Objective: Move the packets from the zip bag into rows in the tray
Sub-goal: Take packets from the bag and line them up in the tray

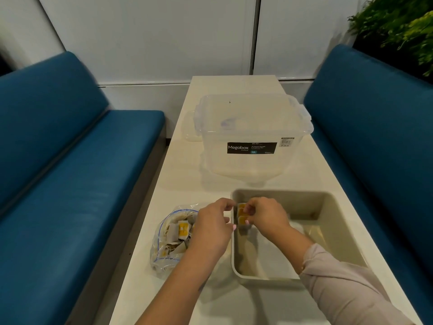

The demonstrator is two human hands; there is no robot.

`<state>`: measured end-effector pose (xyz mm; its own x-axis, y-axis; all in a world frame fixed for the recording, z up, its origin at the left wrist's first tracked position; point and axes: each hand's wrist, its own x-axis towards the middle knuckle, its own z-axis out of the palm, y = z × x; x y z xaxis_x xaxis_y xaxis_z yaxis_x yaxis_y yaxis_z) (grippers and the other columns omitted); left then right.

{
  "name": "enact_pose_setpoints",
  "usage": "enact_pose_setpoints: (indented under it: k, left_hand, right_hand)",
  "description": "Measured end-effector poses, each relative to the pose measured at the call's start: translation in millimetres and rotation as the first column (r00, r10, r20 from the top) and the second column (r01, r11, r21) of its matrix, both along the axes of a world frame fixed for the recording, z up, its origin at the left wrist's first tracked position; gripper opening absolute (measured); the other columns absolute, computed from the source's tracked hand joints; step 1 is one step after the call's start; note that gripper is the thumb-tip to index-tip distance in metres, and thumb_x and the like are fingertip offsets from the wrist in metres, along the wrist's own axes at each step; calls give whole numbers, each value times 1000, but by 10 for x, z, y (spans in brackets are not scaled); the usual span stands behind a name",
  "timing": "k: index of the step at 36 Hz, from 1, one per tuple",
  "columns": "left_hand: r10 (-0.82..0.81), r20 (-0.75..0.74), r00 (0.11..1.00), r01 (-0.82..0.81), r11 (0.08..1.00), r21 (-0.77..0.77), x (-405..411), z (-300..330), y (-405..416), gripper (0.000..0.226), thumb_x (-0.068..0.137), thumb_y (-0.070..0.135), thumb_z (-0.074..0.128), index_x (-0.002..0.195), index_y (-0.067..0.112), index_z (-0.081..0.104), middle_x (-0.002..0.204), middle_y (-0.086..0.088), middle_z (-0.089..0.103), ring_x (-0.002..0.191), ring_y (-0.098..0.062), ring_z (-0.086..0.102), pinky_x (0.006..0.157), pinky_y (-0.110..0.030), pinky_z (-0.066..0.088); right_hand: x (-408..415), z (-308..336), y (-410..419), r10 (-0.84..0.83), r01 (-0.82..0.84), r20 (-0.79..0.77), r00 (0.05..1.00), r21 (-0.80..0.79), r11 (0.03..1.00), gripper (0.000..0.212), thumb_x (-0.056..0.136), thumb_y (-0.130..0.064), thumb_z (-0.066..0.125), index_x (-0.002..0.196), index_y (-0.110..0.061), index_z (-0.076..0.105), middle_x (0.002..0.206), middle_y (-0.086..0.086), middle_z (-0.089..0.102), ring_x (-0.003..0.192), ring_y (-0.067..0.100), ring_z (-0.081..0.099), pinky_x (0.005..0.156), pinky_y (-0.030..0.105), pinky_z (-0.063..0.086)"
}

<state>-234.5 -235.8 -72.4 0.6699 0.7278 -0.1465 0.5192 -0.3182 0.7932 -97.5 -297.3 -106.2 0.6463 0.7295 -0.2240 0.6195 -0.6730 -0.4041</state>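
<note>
1. On either side of the two hands run blue cushioned benches, with the long pale worktop between them.
2. Beyond both hands, farther up the worktop, stands a clear lidded storage box bearing a black "Megabox" label.
3. Under the right hand sits the beige tray, deep and rectangular; the right forearm in a pale sleeve reaches across it.
4. Beneath and to the left of the left hand lies the zip bag, clear plastic with a blue seal line, open and heaped with small white-and-yellow packets.
5. Between the two hands, against the tray's left wall near its far corner, stand a few packets, yellow-faced with pale edges, set one behind another.
6. The right grip is curled, fingertips pinching the packets in the tray.
7. The left grip is bent at the tray's left rim beside those packets; whether it holds anything cannot be told.
</note>
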Motion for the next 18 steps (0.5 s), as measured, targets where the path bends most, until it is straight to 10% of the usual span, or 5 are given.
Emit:
enact_pose_setpoints:
  k: [18]
  left_hand:
    - [243, 81, 967, -256, 914, 316, -589, 159, 484, 28, 88, 11, 63, 102, 35, 66, 100, 19, 59, 95, -4, 54, 74, -22, 40]
  right_hand:
    - [-216, 396, 191, 37, 38, -184, 982, 389, 920, 16, 77, -23, 76, 86, -27, 63, 70, -11, 60, 71, 8, 58, 71, 30, 49]
